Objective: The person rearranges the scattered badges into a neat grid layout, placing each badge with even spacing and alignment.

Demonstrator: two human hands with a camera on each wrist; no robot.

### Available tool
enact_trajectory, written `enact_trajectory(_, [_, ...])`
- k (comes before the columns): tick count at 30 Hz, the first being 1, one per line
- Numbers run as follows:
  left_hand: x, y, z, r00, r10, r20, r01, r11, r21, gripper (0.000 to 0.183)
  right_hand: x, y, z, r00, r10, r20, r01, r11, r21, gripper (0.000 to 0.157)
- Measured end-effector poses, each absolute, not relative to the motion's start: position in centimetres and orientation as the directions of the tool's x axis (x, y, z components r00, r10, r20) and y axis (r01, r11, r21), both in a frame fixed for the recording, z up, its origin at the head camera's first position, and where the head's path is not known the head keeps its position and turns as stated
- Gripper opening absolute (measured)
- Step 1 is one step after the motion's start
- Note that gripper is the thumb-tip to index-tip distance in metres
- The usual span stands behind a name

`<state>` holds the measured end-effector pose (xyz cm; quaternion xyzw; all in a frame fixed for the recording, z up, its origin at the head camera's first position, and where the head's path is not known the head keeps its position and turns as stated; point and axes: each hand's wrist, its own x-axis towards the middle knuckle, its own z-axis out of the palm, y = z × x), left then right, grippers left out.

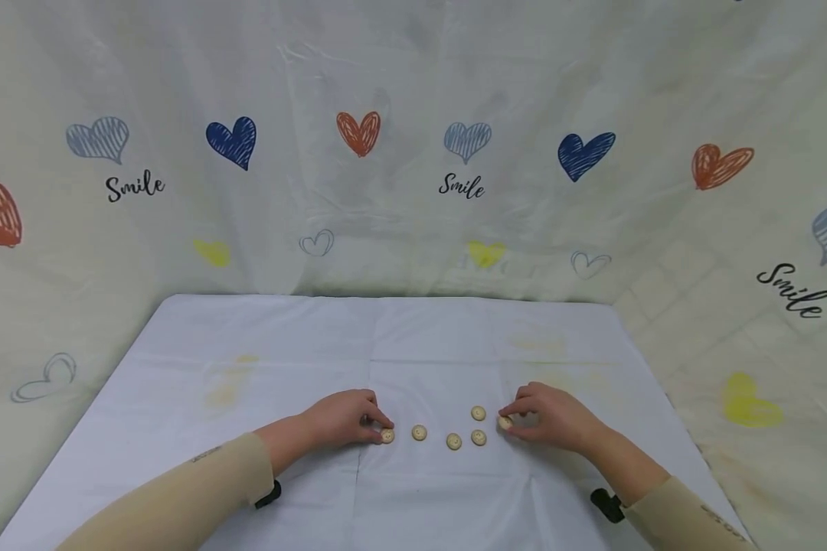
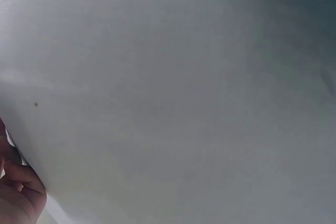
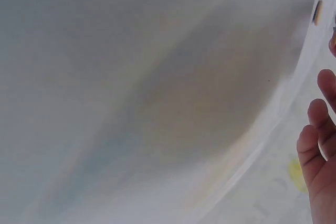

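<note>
Several round, beige buttons lie on the white cloth between the two hands in the head view. My left hand [image 1: 344, 418] pinches the leftmost button [image 1: 387, 435] between thumb and forefinger, low at the cloth. On the other side, my right hand [image 1: 554, 415] holds the rightmost button [image 1: 505, 422] by its edges with thumb and forefinger. Between them lie one button [image 1: 419, 432] near the left hand, a second button [image 1: 454, 441], and two more, a near button [image 1: 478, 438] and a far button [image 1: 478, 413]. Both wrist views catch only part of each hand.
A white cloth [image 1: 296, 329] with faint folds covers the table. Behind it and at the sides hangs a pale sheet [image 1: 406, 207] printed with hearts and "Smile". Dark straps show at both wrists, below beige sleeves [image 1: 186, 486].
</note>
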<state>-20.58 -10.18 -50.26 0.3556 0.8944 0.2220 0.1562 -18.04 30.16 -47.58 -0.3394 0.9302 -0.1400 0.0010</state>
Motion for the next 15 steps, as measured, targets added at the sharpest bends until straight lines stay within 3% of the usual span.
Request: enact_trajectory(15, [-20.6,-10.1,-50.2,-0.706,0.695,-0.136,0.545,0.655,0.523,0.026,-19.5,28.2,-45.9,-0.789,-0.612,0.052,-0.603,0.756,-0.257,0.021])
